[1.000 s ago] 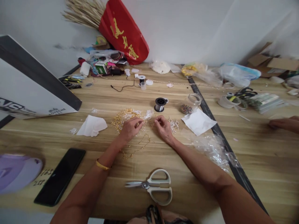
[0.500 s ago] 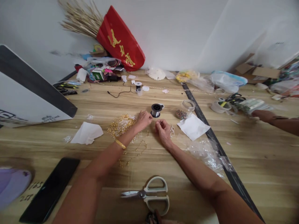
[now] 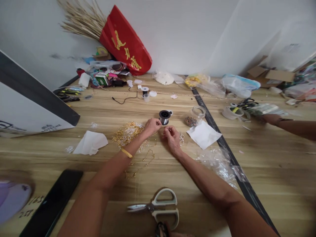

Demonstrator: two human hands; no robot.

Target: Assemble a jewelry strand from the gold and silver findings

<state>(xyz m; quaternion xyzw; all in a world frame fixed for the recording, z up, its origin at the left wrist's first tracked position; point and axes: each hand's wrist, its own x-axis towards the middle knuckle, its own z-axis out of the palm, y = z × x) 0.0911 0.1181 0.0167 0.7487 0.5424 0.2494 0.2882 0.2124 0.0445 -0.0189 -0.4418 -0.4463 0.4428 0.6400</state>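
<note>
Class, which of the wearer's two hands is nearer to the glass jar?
Right. The right hand is left of the glass jar; the left hand is farther left, beside the black spool.

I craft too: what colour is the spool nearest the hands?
Black spool, silvery winding, in the head view.

Handwritten on the table (image 3: 98,108): 165, perhaps 258.

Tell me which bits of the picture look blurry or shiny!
In the head view, the purple thing at the left edge looks soft and smeary; in the head view, the clear plastic wrap has bright glints; in the head view, the left hand and right hand show, but anything thin they hold is too fine to make out.
</note>
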